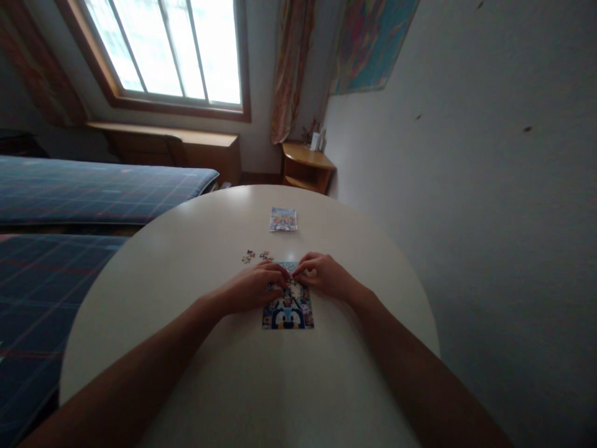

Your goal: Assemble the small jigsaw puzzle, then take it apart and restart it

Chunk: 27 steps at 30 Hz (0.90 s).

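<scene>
One left hand (256,287) is overlapping the puzzle's (288,317) left edge, the right hand (329,277) its right; both look curled, any grip unclear. Between the tabletop's (336,379) side edges, the puzzle's long axis is pointing far-edgeward.

Head-worn view, forward and down over table (280,386)

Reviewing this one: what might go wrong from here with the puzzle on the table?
The left hand and right hand both reach over the puzzle, so a careless push might knock its picture out of line. The loose pieces lie close beyond the left hand; a sideways brush could scatter them.
</scene>
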Each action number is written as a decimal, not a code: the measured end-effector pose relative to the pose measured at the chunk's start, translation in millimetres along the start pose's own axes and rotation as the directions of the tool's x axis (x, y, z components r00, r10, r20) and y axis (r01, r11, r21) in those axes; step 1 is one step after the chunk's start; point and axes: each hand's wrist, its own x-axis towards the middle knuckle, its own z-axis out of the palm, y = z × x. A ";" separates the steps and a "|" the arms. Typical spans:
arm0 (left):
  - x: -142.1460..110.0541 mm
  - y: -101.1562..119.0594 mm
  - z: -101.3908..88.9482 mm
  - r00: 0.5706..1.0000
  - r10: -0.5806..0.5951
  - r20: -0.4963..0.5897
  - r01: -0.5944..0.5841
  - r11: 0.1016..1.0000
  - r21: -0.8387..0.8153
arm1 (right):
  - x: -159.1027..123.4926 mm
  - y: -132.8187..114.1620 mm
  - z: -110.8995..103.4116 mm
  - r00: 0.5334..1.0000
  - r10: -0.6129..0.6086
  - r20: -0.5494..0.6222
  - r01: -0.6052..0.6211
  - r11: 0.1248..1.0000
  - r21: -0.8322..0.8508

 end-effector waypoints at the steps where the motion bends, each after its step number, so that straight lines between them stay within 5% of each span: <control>1: -0.3 0.4 0.3 1.000 -0.002 0.002 0.002 1.000 0.000 | -0.6 0.6 -0.8 1.000 -0.002 0.000 0.002 1.000 -0.002; 12: -0.8 7.7 1.5 1.000 -0.022 0.010 0.021 0.993 0.118 | -7.7 7.8 -22.3 0.995 0.072 -0.065 -0.076 0.996 -0.055; 27: 2.7 27.2 6.0 0.997 -0.058 0.058 0.037 0.951 0.307 | -4.3 0.2 -14.4 0.999 0.052 -0.010 -0.053 0.998 -0.024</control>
